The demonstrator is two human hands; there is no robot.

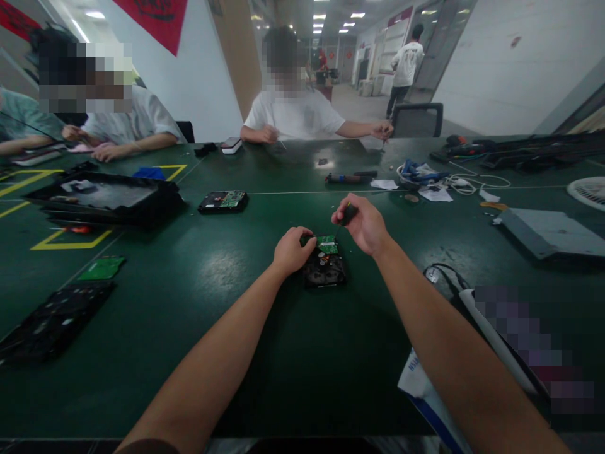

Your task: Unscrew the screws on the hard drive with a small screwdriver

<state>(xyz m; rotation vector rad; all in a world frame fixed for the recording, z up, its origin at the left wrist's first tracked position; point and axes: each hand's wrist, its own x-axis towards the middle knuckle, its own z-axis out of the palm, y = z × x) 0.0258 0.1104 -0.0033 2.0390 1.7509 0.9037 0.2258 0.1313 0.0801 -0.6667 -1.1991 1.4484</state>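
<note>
A black hard drive point(325, 266) with a green circuit board on top lies on the dark green table point(236, 353), straight ahead of me. My left hand point(292, 250) is curled against the drive's left far corner, fingers closed on its edge. My right hand point(362, 222) hovers just above the drive's far end, closed round the black handle of a screwdriver point(348, 214) whose tip points down at the board.
A second hard drive point(223, 202) lies further left, beside a black tray point(101, 200). A loose green board point(102, 268) and a black panel point(51, 321) lie at near left. Cables point(425, 173), a grey case point(551, 232) and a bag point(472, 353) are on the right. Other people sit across the table.
</note>
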